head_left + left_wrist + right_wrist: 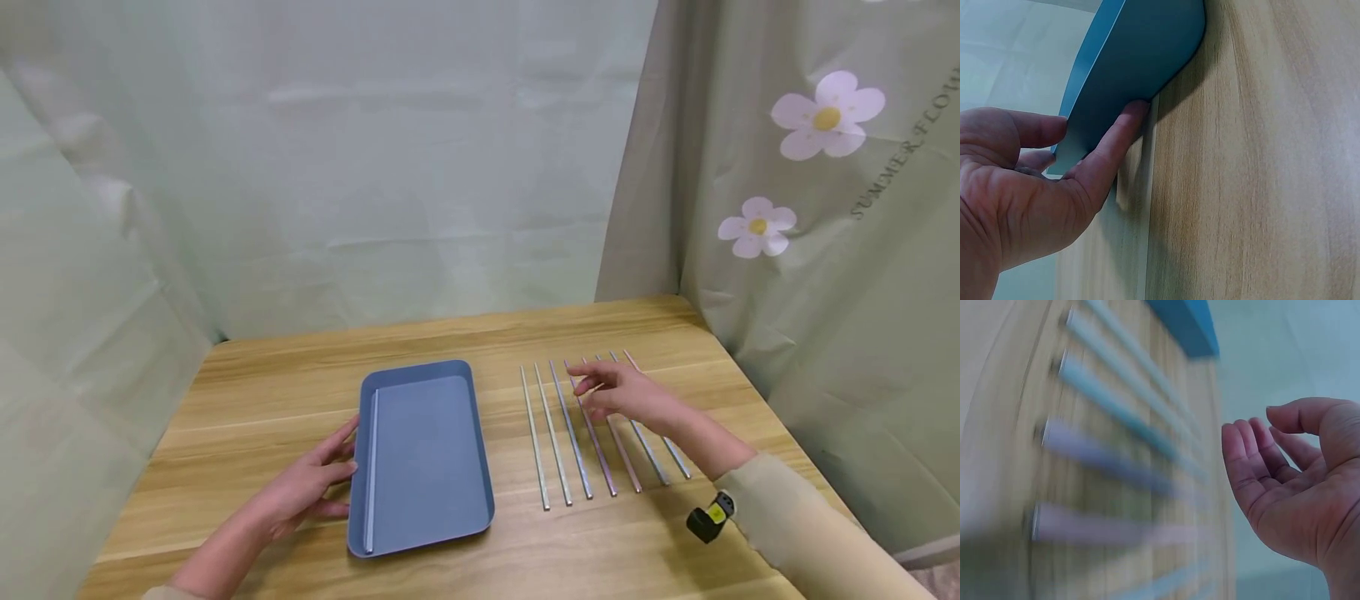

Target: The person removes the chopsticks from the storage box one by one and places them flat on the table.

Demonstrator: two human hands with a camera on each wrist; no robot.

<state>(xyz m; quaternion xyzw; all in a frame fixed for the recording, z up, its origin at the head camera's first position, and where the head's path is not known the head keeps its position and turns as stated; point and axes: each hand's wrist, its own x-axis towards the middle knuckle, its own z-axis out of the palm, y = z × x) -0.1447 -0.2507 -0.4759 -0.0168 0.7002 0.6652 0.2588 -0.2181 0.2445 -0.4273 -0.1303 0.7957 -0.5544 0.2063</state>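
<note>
A blue-grey rectangular tray point(431, 458) lies on the table, with one thin silvery rod point(372, 467) along its left inner side. My left hand point(300, 492) touches the outside of the tray's left wall; in the left wrist view one extended finger point(1113, 140) rests low against that wall. To the tray's right, several slender metallic rods point(535, 437) lie roughly parallel, tinted silver, blue, purple and pinkish. Over their far part hovers my right hand point(622, 396), fingers loosely bent and holding nothing. It hides parts of some rods. In the right wrist view, a purple rod point(1097, 453) looks blurred.
The wooden table point(262, 392) has its back edge against a pale curtain point(450, 167). Another curtain with printed flowers point(827, 118) hangs at the right. A black device with a yellow patch point(708, 518) sits at my right wrist.
</note>
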